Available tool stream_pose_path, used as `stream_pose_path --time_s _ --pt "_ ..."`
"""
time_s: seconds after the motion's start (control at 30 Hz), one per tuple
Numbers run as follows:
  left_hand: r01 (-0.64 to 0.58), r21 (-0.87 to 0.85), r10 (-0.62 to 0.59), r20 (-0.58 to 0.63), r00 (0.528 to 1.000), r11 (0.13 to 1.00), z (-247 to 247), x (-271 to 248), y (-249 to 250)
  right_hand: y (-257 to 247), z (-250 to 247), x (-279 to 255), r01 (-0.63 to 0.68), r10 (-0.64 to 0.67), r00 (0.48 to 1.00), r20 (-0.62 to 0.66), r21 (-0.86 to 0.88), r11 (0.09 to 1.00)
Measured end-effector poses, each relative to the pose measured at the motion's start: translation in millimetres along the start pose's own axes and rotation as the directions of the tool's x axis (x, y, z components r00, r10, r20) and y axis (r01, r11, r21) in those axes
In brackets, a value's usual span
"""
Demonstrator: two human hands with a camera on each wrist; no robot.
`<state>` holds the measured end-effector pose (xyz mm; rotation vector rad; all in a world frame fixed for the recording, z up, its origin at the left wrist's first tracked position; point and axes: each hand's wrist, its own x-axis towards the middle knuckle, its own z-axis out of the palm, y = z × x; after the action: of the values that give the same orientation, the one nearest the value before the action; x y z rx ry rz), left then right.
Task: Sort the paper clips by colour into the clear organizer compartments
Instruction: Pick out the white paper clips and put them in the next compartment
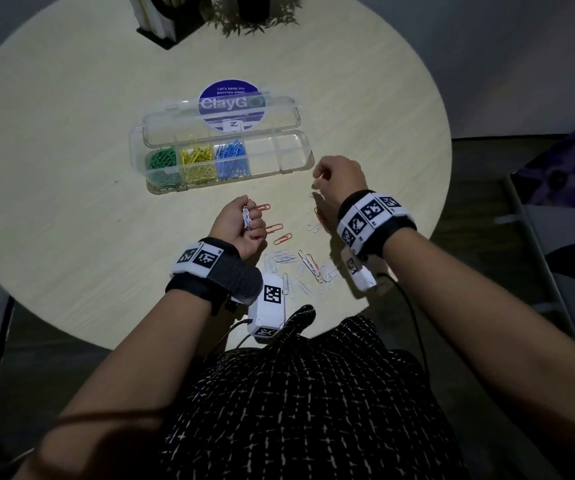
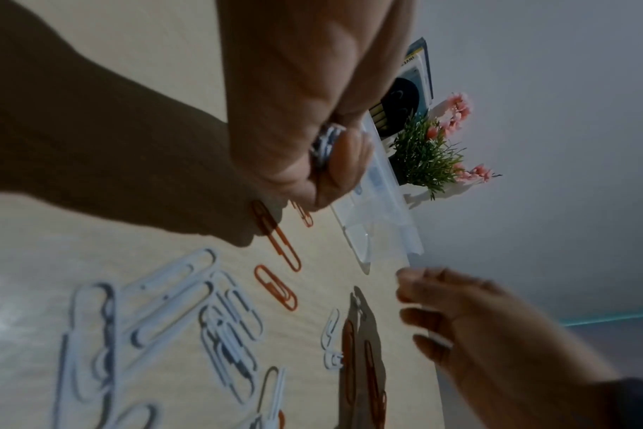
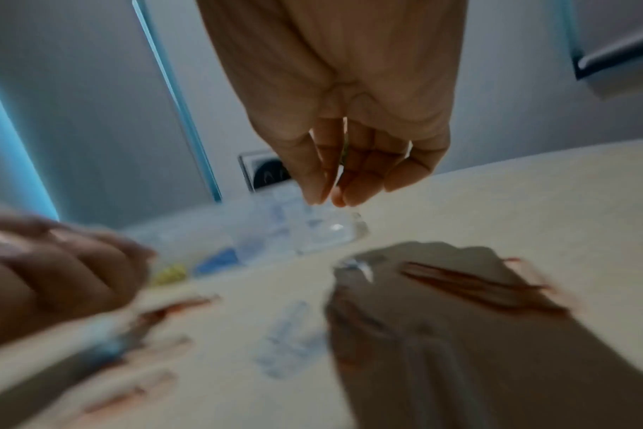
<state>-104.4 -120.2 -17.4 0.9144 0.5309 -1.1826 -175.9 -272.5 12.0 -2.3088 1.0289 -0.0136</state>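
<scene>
The clear organizer [image 1: 222, 157] is taken as landmark: green, yellow and blue clips are held in its three left compartments. In front of it, white clips [image 1: 246, 219] are gripped in the clenched left hand [image 1: 241, 225]. Orange clips [image 1: 274, 228] and white ones [image 1: 284, 258] lie loose nearer the person. Just right of its front corner, the right hand [image 1: 339, 180] is raised with fingertips brought together; whether anything is pinched cannot be told.

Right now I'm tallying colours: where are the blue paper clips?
In the head view, the blue paper clips fill the organizer's middle compartment, just right of the yellow paper clips.
</scene>
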Motion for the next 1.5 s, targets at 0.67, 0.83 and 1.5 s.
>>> stream_pose_path --time_s 0.67,0.83,1.5 --pt "-0.013 -0.019 0.012 -0.063 0.998 1.0 3.6 -1.2 -37.0 17.8 18.4 -21.5 -0.002 0.034 0.98 0.196 -0.162 0.987" --pt "-0.122 -0.12 0.104 -0.145 0.984 0.985 6.1 -5.5 -39.0 14.4 32.7 -34.0 0.01 0.031 0.986 0.162 -0.242 0.97" --pt "-0.114 -0.229 0.109 -0.033 0.993 0.967 3.0 -6.8 -19.8 -48.6 21.5 -58.5 0.177 -0.213 0.971 0.109 0.268 0.947"
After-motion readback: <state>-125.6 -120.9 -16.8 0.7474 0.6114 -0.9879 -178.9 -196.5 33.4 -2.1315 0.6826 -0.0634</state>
